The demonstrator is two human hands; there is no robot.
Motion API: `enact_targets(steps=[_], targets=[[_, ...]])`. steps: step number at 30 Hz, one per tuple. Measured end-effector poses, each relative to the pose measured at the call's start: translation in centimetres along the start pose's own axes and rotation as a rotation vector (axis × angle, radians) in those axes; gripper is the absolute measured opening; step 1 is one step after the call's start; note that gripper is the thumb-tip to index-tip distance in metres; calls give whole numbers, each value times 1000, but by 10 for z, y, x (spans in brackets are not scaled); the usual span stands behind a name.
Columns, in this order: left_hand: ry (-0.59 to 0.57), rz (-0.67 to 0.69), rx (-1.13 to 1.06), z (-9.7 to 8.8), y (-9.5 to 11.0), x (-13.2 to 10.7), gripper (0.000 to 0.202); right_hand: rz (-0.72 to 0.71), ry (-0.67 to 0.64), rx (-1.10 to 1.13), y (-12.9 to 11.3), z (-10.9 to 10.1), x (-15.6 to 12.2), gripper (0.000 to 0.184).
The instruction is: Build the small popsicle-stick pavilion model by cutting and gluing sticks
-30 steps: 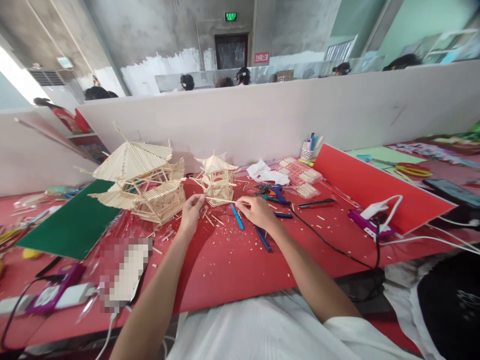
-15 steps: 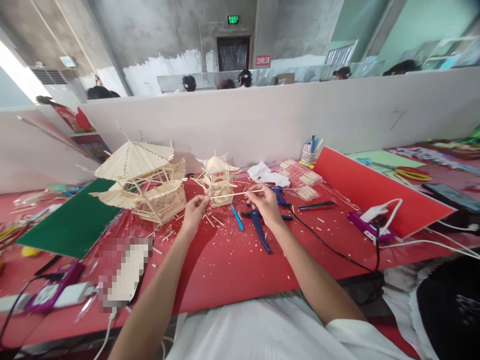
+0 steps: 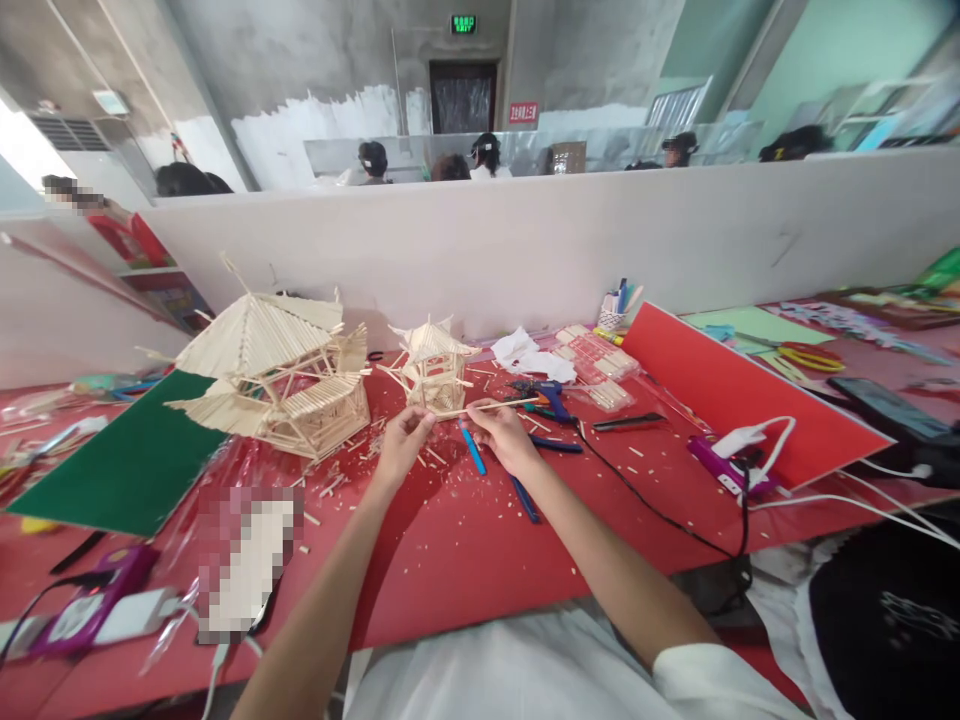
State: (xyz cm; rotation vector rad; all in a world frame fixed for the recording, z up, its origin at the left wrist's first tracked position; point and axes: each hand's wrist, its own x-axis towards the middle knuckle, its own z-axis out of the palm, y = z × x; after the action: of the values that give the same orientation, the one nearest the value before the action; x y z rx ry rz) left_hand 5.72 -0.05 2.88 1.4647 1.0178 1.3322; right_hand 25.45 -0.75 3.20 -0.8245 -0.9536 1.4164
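Both hands hold one thin wooden stick (image 3: 487,406) level just in front of a small pavilion model (image 3: 433,366) built of sticks. My left hand (image 3: 404,443) pinches the stick's left end, close to the model's base. My right hand (image 3: 501,434) pinches it near the middle, and the free end points right. A larger stick pavilion (image 3: 275,372) stands to the left on the red table (image 3: 465,540). Loose stick offcuts lie scattered around both hands.
A blue craft knife (image 3: 472,451), dark pliers (image 3: 525,497) and a glue gun (image 3: 551,396) with a black cord lie right of the hands. A green board (image 3: 127,465), a raised red board (image 3: 742,390), a pen cup (image 3: 616,308) and chargers surround them. A white partition stands behind.
My right hand dropped from its raised position back toward the left hand, and the stick went from tilted upward to level against the small model. The view shifted slightly.
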Motion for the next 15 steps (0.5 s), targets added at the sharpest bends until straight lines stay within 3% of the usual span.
enact_targets(steps=[3,7,12,15], targets=[[-19,-62,-44,11,2,0,42,32,47,46,-1,4,2,43],[-36,-253,-169,42,4,3,53,45,95,101,0,9,12,44],[231,-211,-293,77,-3,11,47,75,103,147,1,16,26,41],[270,-197,-295,84,-8,15,48,85,114,165,3,21,29,37]])
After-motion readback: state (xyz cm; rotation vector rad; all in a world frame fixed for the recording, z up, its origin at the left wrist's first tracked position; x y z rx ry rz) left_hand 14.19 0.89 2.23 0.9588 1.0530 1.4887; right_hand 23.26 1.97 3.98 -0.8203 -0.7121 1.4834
